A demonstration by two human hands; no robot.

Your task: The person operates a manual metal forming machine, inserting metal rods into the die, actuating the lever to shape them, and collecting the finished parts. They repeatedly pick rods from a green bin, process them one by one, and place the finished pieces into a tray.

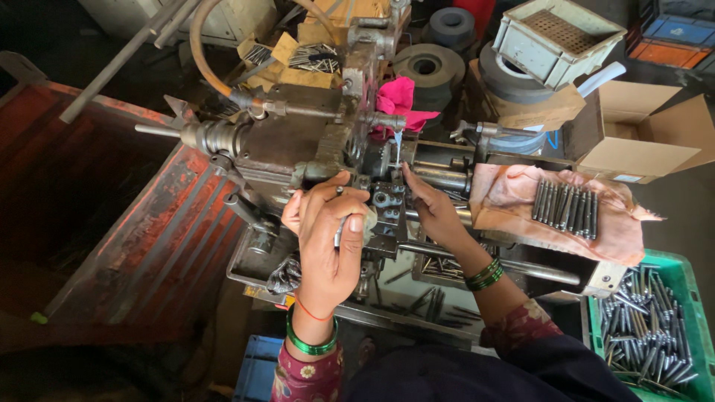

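Note:
A grimy metal lathe-like machine [298, 141] fills the middle of the view. My left hand [328, 238] is closed around a pale lever handle at the machine's front. My right hand [432, 212] reaches to the tool block [387, 201], its fingertips touching a small metal part near the spindle. Both wrists wear green bangles. Beside my right hand, several dark metal rods [566, 208] lie in a row on a stained pinkish cloth [514, 197].
A green crate [689, 290] of shiny metal rods stands at the lower right. Cardboard boxes [633, 141], a grey plastic crate [555, 37], grinding wheels [428, 67] and a pink rag [398, 100] sit behind the machine. A rusty red bin [112, 223] is left.

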